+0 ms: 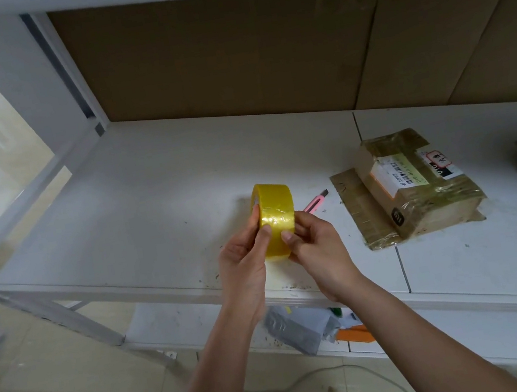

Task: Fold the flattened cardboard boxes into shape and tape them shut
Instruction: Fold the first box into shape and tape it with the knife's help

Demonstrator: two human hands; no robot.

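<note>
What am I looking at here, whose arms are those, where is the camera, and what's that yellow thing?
There is no machine here: a person wears a camera on the head, so this single picture looks forward and down at their own arms. Both hands hold a roll of yellow tape above a white shelf. The left hand grips one side of it and the right hand the other, thumbs on the roll's outer face. On the shelf behind the roll lies a pink utility knife. To its right lie flattened cardboard boxes, heavily taped and carrying a shipping label. Large brown cardboard sheets stand against the back.
</note>
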